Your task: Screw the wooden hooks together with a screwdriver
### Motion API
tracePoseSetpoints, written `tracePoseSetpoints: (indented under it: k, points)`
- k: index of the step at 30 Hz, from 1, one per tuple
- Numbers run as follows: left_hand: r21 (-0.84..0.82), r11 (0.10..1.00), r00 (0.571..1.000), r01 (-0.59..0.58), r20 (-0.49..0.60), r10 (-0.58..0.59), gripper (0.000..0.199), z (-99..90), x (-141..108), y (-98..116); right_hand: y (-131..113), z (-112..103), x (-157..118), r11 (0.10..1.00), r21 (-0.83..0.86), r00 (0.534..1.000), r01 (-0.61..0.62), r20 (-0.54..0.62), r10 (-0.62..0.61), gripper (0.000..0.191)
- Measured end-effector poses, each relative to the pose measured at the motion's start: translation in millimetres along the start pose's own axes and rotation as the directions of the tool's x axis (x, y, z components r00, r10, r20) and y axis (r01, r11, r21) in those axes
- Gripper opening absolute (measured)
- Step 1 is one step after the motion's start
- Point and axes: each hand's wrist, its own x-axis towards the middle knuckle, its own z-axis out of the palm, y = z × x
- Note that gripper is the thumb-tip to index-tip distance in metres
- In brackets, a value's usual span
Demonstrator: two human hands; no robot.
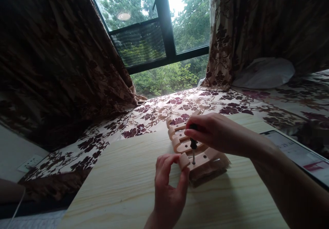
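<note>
My right hand [214, 135] is closed around the black handle of a screwdriver [193, 144]. The shaft points down, and its tip meets a dark screw hole near the left end of a pale wooden hook [199, 161]. Between thumb and fingers, my left hand [169, 184] pinches the upturned end of that same piece. Several similar wooden hooks [177, 144] with dark holes lie in a row just behind it. Under the front piece sits a brownish bundle [209, 172] that looks wrapped in clear plastic; its contents are unclear.
Light wood grain covers the tabletop [123, 174]. To the right, a phone or tablet [303, 150] with a lit screen lies partly behind my forearm. Beyond the table spreads a floral cloth [154, 116], with a white bag-like object [266, 73] by the curtain [223, 37].
</note>
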Motion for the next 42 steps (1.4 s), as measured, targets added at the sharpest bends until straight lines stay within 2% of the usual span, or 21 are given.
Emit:
tracePoseSetpoints:
  k: [3,5,7,9,13,16,19,24,26,31,33,37,39,42]
  points:
    - [-0.005,1.000,1.000,-0.001,0.000,0.001,0.019,0.0,0,1,-5,-5,-5,0.974,0.221,0.981,0.053,0.170,-0.092,0.016]
    - [-0.008,1.000,1.000,0.000,0.003,0.000,0.019,0.0,0,1,-6,-5,-6,0.946,0.318,0.962,0.063,0.233,-0.142,0.018]
    - [-0.010,1.000,1.000,-0.001,0.005,0.001,0.019,0.1,1,1,-3,-3,-4,0.944,0.325,0.967,0.055,0.219,-0.131,0.016]
    - [-0.007,1.000,1.000,-0.005,0.005,0.005,0.019,0.1,1,0,1,1,0,0.960,0.280,0.987,0.023,0.148,-0.067,0.016]
    - [-0.010,1.000,1.000,-0.008,0.002,0.008,0.018,0.0,1,0,4,4,3,0.989,0.144,0.999,-0.030,0.028,0.026,0.027]
    - [-0.016,1.000,1.000,-0.007,0.002,0.007,0.019,-0.1,0,0,0,1,0,0.984,0.176,0.997,0.016,0.071,-0.029,0.011]
    - [-0.017,1.000,1.000,-0.011,-0.001,0.011,0.019,-0.3,1,0,-1,-2,-1,0.974,0.221,0.988,0.055,0.130,-0.085,0.010]
    - [0.000,1.000,1.000,-0.016,-0.001,0.016,0.018,-0.2,1,0,4,0,3,0.998,0.054,0.996,-0.040,0.078,0.036,0.020]
    - [0.001,1.000,1.000,-0.013,0.000,0.013,0.019,-0.2,0,-1,3,0,2,0.999,0.034,0.998,-0.032,0.063,0.030,0.021]
    - [-0.008,1.000,1.000,-0.008,-0.003,0.008,0.019,-0.1,0,-1,0,-6,-3,0.962,0.269,0.973,0.034,0.211,-0.093,0.019]
    - [-0.009,1.000,1.000,-0.013,-0.004,0.013,0.018,0.1,1,-1,1,-5,-2,0.966,0.255,0.980,0.033,0.180,-0.081,0.019]
    - [-0.001,1.000,1.000,-0.006,0.000,0.006,0.019,0.4,1,-1,6,1,3,0.997,0.080,0.999,0.005,0.040,-0.008,0.029]
    - [-0.005,1.000,1.000,-0.003,0.000,0.003,0.019,0.5,0,-1,6,1,3,0.999,0.049,1.000,0.004,0.024,-0.005,0.028]
    - [-0.009,1.000,1.000,0.000,0.004,0.000,0.019,0.8,0,-1,4,-2,-1,0.997,0.076,0.998,0.027,0.046,-0.031,0.016]
